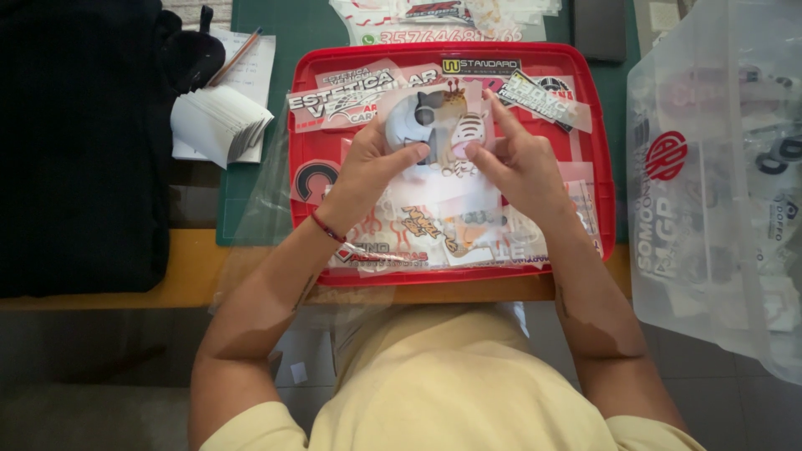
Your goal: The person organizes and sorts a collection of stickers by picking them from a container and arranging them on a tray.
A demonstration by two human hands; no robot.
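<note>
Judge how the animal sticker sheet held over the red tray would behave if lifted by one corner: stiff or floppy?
Probably floppy: the sticker sheet looks thin and needs both the left hand and right hand to stay flat. Likely very light, like the loose stickers lying in the red tray. Its glossy surface may be slippery.

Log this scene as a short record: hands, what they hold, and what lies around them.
left hand: grips the left edge of a cartoon animal sticker sheet
right hand: pinches the sheet's right side
under hands: red tray full of loose stickers
surface: green cutting mat on a wooden table
left of tray: stack of white papers, black bag
right of tray: clear plastic bag with stickers
</note>
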